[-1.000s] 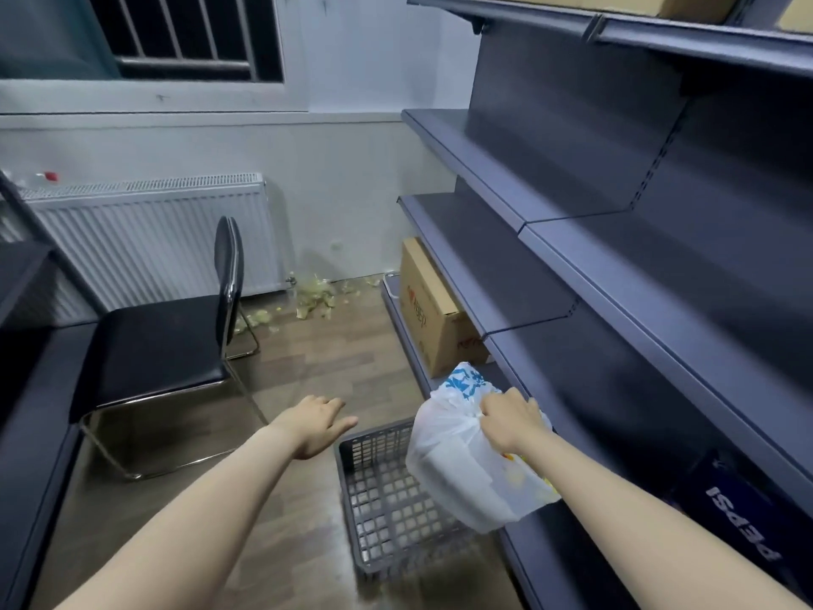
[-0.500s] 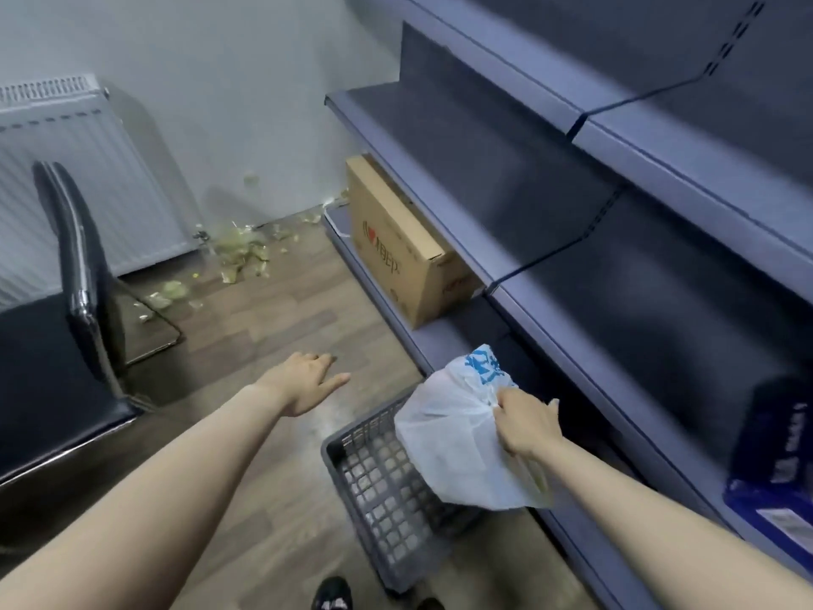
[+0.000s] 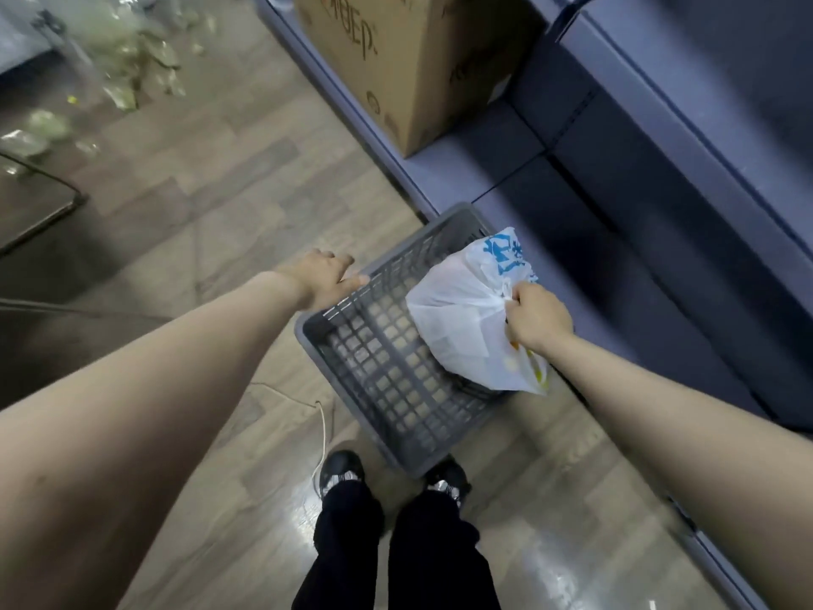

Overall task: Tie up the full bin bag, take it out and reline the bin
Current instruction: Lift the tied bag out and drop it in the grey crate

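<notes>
A grey lattice plastic bin stands on the wood floor in front of my feet, against the base of the shelving. Its inside shows only bare grid. My right hand grips the gathered neck of a white plastic bag with blue print, and the bag hangs over the bin's right side. My left hand reaches to the bin's far left rim with fingers extended, at or just above the rim.
Dark blue metal shelving runs along the right, with a cardboard box on its lowest shelf. Scattered green scraps lie on the floor at top left near a chair leg. A thin white cord lies by my left shoe.
The view has tilted down onto the bin and my feet. My left hand has moved right to the bin's rim. My right hand keeps its hold on the bag over the bin.
</notes>
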A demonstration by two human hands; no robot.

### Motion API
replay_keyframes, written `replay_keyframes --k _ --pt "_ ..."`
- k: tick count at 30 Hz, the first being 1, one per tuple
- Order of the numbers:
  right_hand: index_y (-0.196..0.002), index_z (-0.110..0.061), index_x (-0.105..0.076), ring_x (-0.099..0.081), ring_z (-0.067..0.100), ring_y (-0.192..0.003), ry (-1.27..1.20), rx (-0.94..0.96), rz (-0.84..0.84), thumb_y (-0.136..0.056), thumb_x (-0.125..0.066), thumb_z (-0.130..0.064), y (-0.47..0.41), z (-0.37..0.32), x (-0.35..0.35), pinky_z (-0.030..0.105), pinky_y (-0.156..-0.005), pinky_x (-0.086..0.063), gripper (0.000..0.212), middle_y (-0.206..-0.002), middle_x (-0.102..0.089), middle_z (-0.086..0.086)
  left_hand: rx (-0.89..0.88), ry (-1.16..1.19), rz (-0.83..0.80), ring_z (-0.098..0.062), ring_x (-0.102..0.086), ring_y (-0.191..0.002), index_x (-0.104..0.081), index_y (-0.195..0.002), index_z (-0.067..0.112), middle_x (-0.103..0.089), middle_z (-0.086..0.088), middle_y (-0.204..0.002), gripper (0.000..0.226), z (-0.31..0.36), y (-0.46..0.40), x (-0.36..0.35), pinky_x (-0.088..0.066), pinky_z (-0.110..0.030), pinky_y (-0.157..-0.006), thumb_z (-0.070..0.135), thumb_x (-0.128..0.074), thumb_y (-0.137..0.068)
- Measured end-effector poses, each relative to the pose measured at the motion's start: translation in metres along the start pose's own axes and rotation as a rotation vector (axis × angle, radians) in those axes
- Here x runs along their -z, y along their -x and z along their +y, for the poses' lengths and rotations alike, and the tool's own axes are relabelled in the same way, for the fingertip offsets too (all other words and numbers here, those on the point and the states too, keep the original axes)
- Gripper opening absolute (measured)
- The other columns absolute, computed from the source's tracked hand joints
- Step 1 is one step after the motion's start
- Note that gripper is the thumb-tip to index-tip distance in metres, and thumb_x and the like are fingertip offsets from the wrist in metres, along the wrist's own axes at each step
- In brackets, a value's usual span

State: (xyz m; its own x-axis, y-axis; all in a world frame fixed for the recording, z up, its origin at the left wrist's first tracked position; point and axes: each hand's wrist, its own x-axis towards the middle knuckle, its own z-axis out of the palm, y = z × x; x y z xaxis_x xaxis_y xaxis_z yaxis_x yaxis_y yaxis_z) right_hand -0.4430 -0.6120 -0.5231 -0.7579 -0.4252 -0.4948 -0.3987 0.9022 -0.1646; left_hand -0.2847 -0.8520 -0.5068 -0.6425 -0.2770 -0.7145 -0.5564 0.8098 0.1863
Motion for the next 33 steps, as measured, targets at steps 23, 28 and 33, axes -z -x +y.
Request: replay_keyframes --k 23,28,33 --pt "-0.119 -0.004 -0.049 -0.042 0.035 -0.122 0.039 -0.166 -0.143 -0.097 -0.040 -0.018 -0.063 0.072 -0.129 0.040 -0.093 -0.041 0.028 -0.130 -0.050 0.016 -0.050 -0.047 -0.224 -0.028 -0.008 -0.147 -0.012 -0.152 0.015 -0.016 -0.013 -0.158 0.070 0.067 -0.083 -0.113 -0.013 -0.046 -0.117 0.057 -0.016 -0.096" --pt "-0.118 -0.007 -0.054 -0.052 0.033 -0.116 -0.077 -0.146 -0.165 -0.094 -0.046 -0.020 -0.057 0.077 -0.106 0.041 -0.094 -0.047 0.029 -0.129 -0.052 0.013 -0.046 -0.074 -0.234 -0.028 -0.013 -0.146 -0.015 -0.151 0.015 -0.022 -0.014 -0.156 0.068 0.085 -0.075 -0.102 -0.018 -0.047 -0.116 0.056 -0.017 -0.097" --pt "-0.125 -0.006 -0.052 -0.049 0.033 -0.121 -0.133 -0.157 -0.129 -0.094 -0.047 -0.022 -0.046 0.078 -0.072 0.040 -0.100 -0.044 0.035 -0.135 -0.047 0.014 -0.057 -0.136 -0.207 -0.028 -0.016 -0.145 -0.016 -0.151 0.015 -0.025 -0.013 -0.154 0.068 0.107 -0.065 -0.076 -0.019 -0.046 -0.115 0.056 -0.017 -0.097"
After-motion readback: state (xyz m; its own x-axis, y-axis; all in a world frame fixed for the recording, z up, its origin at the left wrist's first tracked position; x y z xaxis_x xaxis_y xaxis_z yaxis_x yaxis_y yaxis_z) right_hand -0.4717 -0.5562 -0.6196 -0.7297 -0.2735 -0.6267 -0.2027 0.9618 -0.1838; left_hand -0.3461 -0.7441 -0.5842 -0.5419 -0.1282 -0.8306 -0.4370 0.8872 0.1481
